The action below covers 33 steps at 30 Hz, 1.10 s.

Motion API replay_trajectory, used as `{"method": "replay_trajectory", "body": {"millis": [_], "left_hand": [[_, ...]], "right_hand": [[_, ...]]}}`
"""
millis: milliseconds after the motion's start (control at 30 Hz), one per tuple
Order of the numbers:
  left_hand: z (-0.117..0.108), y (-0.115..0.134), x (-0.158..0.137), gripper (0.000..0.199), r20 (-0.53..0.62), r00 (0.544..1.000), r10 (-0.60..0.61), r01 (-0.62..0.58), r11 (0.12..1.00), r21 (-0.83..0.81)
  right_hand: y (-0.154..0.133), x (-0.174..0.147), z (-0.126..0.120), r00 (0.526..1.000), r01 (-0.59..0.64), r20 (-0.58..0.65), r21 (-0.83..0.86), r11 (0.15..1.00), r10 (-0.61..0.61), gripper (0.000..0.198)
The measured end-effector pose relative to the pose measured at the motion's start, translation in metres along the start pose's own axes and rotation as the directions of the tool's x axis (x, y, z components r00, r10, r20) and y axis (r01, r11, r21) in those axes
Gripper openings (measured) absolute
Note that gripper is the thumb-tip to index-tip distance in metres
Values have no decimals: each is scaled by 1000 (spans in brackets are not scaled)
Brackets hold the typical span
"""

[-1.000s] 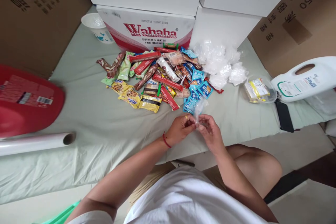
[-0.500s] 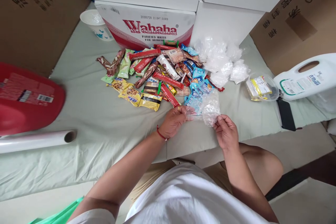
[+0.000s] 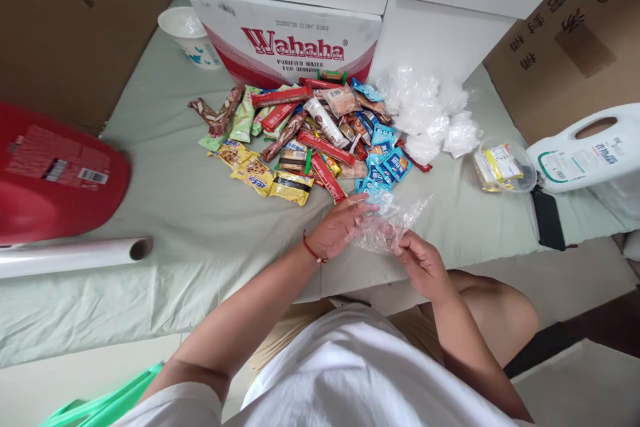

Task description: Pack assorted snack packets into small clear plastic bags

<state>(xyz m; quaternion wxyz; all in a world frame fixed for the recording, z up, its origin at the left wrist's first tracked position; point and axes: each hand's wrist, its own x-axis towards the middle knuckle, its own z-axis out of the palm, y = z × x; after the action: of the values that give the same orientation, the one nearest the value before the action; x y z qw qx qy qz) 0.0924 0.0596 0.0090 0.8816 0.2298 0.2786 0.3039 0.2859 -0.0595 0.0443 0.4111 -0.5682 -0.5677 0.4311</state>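
Holds a clear plastic bag point(image 3: 374, 235), thin and crinkled, above the front edge of a pale green cloth point(image 3: 250, 247). Grips its right side between the thumb and bent fingers of the right hand point(image 3: 423, 265). Spreads the fingers of the left hand point(image 3: 337, 227) open at its left side; hard to tell through the shiny film whether inside or outside. Just beyond, toward the back edge, a group of light-blue packets point(image 3: 395, 163), partly overlapped in view by the bag. From there leftward, a loose heap of wrapped snack bars point(image 3: 325, 147) in red, green, white and brown, with yellow packets point(image 3: 253, 179) along its front. Beside the heap on the right, a cluster of bunched clear plastic point(image 3: 420, 110). Behind, at the back edge, a white-and-red carton point(image 3: 295, 47) printed "Wahaha"; just left of it, a white cup point(image 3: 203, 53) with blue print. Toward the right edge, a clear tub point(image 3: 529, 180) near a white handled jug point(image 3: 575, 163), with a dark flat phone point(image 3: 549, 220) in front. Toward the left edge, a red container point(image 3: 65, 180), and nearer the front edge, a pale roll point(image 3: 70, 257) with a hollow end.
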Motion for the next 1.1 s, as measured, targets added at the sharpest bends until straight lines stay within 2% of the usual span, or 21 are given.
{"method": "replay_trajectory", "body": {"millis": [67, 133, 200, 267, 333, 367, 400, 433, 500, 567, 633, 733, 800, 900, 1100], "left_hand": [[-3, 5, -1, 53, 6, 998, -58, 58, 998, -23], [-4, 8, -1, 48, 2, 996, -87, 87, 995, 43], [-4, 7, -1, 40, 3, 996, -93, 91, 986, 136], [-3, 4, -1, 38, -8, 999, -32, 33, 978, 206], [0, -1, 0, 44, -36, 997, 72, -61, 968, 245], [1, -3, 0, 47, -46, 992, 117, -101, 960, 260], [2, -6, 1, 48, -53, 986, 156, -136, 951, 277], [4, -8, 1, 49, -54, 981, 189, -165, 941, 296], [6, -12, 0, 49, -42, 968, 247, -218, 912, 346], [8, -14, -3, 48, -12, 962, 273, -247, 889, 385], [8, -15, -6, 50, 12, 967, 254, -237, 885, 400], [9, -12, -7, 54, -29, 966, 255, -224, 893, 390], [8, -7, -6, 55, -102, 953, 284, -234, 909, 345], [6, 2, -3, 59, -203, 933, 296, -234, 930, 282], [3, 9, -1, 60, -283, 898, 336, -260, 926, 273]], "right_hand": [[2, -3, -2, 999, -31, 28, 51, 998, 30, 25], [9, -4, -3, 997, -71, 46, 94, 993, 67, 27], [19, -4, -3, 993, -118, -12, 127, 985, 120, 23], [27, -5, -2, 959, -166, -208, 138, 976, 192, 21], [29, -6, -1, 868, -175, -449, 125, 977, 213, 23], [27, -7, 0, 829, -162, -525, 110, 981, 196, 22], [24, -7, 3, 813, -143, -558, 90, 986, 169, 21], [20, -7, 7, 820, -121, -555, 75, 990, 142, 21], [10, -3, 20, 870, -100, -477, 75, 992, 124, 23], [3, 6, 35, 904, -116, -399, 113, 987, 152, 36], [1, 16, 48, 917, -144, -341, 197, 970, 205, 49], [4, 27, 49, 911, -183, -291, 352, 918, 294, 31], [6, 28, 37, 891, -210, -282, 440, 873, 357, 30], [7, 22, 7, 846, -242, -297, 526, 815, 443, 36], [14, -2, -50, 751, -314, -370, 528, 789, 547, 41]]}}
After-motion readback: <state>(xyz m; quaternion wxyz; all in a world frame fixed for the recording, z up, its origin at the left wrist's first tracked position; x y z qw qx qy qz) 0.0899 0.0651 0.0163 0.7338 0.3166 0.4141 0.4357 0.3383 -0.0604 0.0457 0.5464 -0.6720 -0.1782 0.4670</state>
